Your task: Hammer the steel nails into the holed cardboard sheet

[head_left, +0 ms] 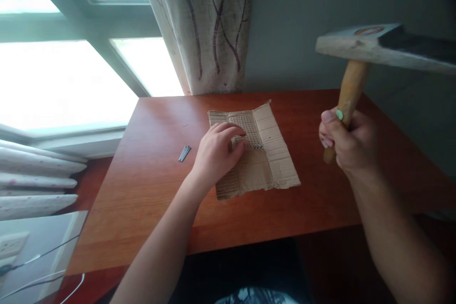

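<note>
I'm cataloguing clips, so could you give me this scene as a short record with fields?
Left grip: curled over the cardboard; anything pinched is unclear
Right grip: closed around the wooden handle of a raised hammer
Cardboard: creased, on the table, with a dotted patch
Nails: small bunch on the table, left of the cardboard
Background: window, patterned curtain
</note>
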`<state>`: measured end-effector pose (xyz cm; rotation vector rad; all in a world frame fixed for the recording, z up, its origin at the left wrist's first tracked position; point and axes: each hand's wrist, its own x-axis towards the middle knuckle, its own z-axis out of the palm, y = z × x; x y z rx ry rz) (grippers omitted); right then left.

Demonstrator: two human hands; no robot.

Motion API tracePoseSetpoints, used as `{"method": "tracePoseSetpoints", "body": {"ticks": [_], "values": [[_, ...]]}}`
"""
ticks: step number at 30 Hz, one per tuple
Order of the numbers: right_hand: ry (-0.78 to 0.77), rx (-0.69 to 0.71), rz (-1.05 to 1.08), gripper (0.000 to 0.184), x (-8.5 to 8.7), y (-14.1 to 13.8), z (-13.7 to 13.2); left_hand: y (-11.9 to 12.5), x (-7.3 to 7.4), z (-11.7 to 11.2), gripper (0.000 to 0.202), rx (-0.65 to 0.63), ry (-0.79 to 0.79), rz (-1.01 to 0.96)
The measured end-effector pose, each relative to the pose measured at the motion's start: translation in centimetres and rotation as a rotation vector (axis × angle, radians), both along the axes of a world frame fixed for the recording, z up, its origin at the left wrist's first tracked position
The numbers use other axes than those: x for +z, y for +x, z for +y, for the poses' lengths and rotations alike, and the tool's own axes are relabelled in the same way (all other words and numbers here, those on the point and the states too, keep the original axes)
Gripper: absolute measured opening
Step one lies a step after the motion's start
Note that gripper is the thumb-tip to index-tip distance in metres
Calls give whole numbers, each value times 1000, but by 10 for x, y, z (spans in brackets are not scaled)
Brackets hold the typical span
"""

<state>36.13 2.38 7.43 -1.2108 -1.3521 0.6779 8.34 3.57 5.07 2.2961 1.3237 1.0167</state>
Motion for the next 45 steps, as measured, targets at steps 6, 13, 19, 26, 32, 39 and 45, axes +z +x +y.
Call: {"method": "tracePoseSetpoints", "body": {"ticks": [6,13,19,26,32,39,45], "values": [[141,-26,267,58,-31,-27,57,-20,-5,14,14,207,51,-168],[174,-81,343,61,-54,-31,68,-31,-23,27,15,315,-40,-271],[127,-98,265,62,-60,-25,63,-43,-19,32,19,408,-35,-316],[12,-42,225,64,-55,-12,62,-103,-15,24,27,522,-286,9],[33,32,375,63,-58,-8,62,-116,-23,-6,22,557,-357,449],[77,-38,294,66,-59,-13,61,-92,-21,-19,29,605,-356,626],[49,-62,244,65,-57,-18,59,-85,-23,-17,30,595,-360,710]]}}
